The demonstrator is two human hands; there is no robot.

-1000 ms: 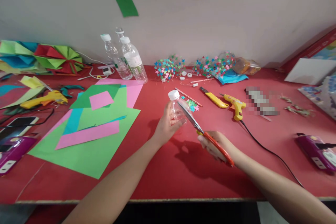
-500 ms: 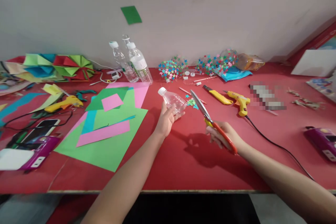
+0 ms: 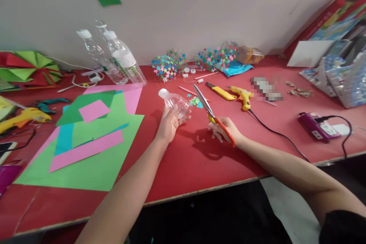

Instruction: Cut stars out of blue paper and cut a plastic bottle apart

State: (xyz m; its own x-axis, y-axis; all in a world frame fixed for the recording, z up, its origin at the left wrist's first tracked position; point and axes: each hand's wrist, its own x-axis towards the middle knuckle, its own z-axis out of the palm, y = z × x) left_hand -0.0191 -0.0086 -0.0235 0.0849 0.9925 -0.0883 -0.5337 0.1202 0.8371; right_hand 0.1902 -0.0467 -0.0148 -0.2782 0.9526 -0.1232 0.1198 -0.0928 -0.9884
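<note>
Pixelation blurs a grey object (image 3: 265, 88), and the left edge crops the phone (image 3: 5, 151).

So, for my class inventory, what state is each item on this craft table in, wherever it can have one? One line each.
Clear bottle: capped, tilted, in the left hand
Scissors: in the right hand, blades seemingly together
Labelled bottle: standing, capped
Yellow cutter: lying down; blade extension unclear
Right-hand glue gun: lying down, corded; power unclear
Right-hand purple power strip: black plug inserted
</note>
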